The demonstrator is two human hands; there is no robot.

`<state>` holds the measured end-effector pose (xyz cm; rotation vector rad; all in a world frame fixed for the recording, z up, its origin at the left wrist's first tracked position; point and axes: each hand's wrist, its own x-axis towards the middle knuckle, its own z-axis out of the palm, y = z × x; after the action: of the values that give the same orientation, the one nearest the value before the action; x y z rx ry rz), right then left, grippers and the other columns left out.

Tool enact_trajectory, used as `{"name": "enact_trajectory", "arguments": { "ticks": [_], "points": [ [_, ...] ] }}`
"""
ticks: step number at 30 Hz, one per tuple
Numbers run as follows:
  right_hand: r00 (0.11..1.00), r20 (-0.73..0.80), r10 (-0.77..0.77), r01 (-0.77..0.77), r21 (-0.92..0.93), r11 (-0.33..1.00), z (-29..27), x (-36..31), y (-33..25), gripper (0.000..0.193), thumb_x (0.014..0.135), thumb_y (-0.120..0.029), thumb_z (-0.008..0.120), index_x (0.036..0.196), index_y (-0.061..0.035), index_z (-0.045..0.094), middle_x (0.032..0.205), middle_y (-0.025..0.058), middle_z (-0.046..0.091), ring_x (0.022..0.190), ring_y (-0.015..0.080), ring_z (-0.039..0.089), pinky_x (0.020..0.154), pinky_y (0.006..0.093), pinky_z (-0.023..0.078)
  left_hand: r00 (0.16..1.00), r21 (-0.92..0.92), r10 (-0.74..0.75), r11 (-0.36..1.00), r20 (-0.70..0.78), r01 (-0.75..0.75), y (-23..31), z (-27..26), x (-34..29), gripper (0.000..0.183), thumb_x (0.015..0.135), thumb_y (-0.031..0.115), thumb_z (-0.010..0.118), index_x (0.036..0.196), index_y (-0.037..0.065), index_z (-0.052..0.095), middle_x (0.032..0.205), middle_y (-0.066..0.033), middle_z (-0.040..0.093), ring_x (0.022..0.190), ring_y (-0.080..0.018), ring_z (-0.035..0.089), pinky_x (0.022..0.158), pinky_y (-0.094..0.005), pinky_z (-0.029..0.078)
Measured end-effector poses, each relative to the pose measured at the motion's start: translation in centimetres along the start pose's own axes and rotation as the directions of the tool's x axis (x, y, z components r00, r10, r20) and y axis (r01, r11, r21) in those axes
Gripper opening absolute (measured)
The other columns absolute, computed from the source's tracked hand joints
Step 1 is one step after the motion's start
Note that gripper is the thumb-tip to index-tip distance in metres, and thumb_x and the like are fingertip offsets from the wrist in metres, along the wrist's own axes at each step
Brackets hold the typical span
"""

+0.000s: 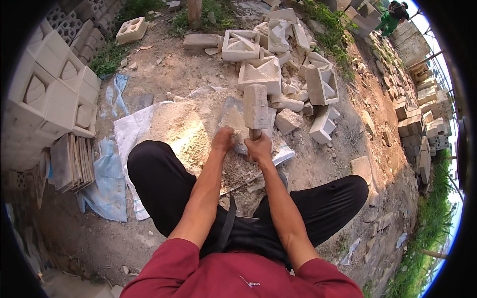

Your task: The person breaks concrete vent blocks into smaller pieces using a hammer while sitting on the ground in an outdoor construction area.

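My right hand [259, 149] is wrapped round the short handle of a mallet [256, 107], whose big, dusty, block-shaped head points away from me. Just left of it, my left hand [223, 139] is closed in a fist beside a greyish slab [232, 115]; what its fingers grip, if anything, is hidden. Crushed, sandy rubble [181, 124] lies heaped beyond and to the left of my hands, on a white woven sheet [130, 130]. A broken chunk of block [288, 121] rests right of the mallet head.
Broken hollow blocks [259, 75] are piled ahead. Moulded blocks [62, 82] form a stack at left, above thin leaning boards [72, 161] and a blue sheet [107, 184]. Stacked blocks [412, 126] line the right side. A person in green [392, 19] is far off at upper right.
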<state>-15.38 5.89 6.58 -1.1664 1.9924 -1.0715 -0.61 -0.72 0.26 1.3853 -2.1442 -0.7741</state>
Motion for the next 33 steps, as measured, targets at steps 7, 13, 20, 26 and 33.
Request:
{"name": "enact_trajectory", "arguments": {
  "ticks": [7,13,20,26,33],
  "points": [
    [0.997,0.071,0.038,-0.014,-0.315,0.949,-0.3,-2.5,1.7,0.042,0.068,-0.026,0.072,0.094,0.0066,0.064,0.077,0.0247,0.067,0.08,0.0402,0.068,0.072,0.0432,0.052,0.997,0.048,0.017,0.999,0.07,-0.02,-0.5,1.0,0.7,0.017,0.073,0.016,0.068,0.082,0.003,0.064,0.091,-0.0177,0.062,0.093,-0.0363,0.061,0.084,-0.0447,0.051],
    [0.994,0.064,0.088,-0.076,-0.165,0.983,-1.3,-1.6,-2.4,0.04,0.069,-0.022,0.072,0.097,0.0043,0.063,0.088,0.0279,0.067,0.092,0.0422,0.066,0.079,0.0447,0.052,0.999,0.06,0.036,0.997,0.039,-0.038,-0.5,0.8,0.5,0.013,0.07,0.011,0.065,0.08,0.003,0.063,0.09,-0.0179,0.062,0.092,-0.0366,0.061,0.082,-0.0451,0.051],
    [0.987,0.09,0.13,-0.107,-0.22,0.97,-0.6,-2.5,-1.3,0.041,0.069,-0.023,0.072,0.099,0.0038,0.064,0.091,0.029,0.067,0.093,0.0434,0.065,0.081,0.0453,0.052,0.994,0.014,0.108,0.994,0.016,-0.108,-1.0,0.8,0.4,0.012,0.07,0.009,0.064,0.079,0.002,0.063,0.089,-0.0185,0.062,0.09,-0.0374,0.061,0.081,-0.0453,0.051],
    [0.987,0.062,0.146,-0.126,-0.256,0.958,-0.6,-1.8,1.3,0.04,0.067,-0.023,0.072,0.095,0.0049,0.065,0.087,0.0258,0.068,0.087,0.04,0.067,0.076,0.0437,0.052,0.996,0.051,0.026,0.998,0.083,-0.03,-1.3,0.2,1.0,0.013,0.072,0.012,0.066,0.08,0.003,0.063,0.09,-0.0183,0.062,0.092,-0.0367,0.061,0.083,-0.0456,0.05],
    [0.999,-0.031,-0.024,0.02,-0.098,0.995,-2.2,-0.2,-3.8,0.036,0.067,-0.023,0.073,0.089,0.0038,0.064,0.082,0.0244,0.067,0.078,0.0377,0.067,0.07,0.0419,0.052,0.994,0.079,-0.074,0.995,0.086,0.067,0.6,-1.2,0.8,0.023,0.071,0.024,0.072,0.083,0.005,0.066,0.09,-0.019,0.065,0.093,-0.0361,0.061,0.083,-0.0457,0.05]
  ]
}}
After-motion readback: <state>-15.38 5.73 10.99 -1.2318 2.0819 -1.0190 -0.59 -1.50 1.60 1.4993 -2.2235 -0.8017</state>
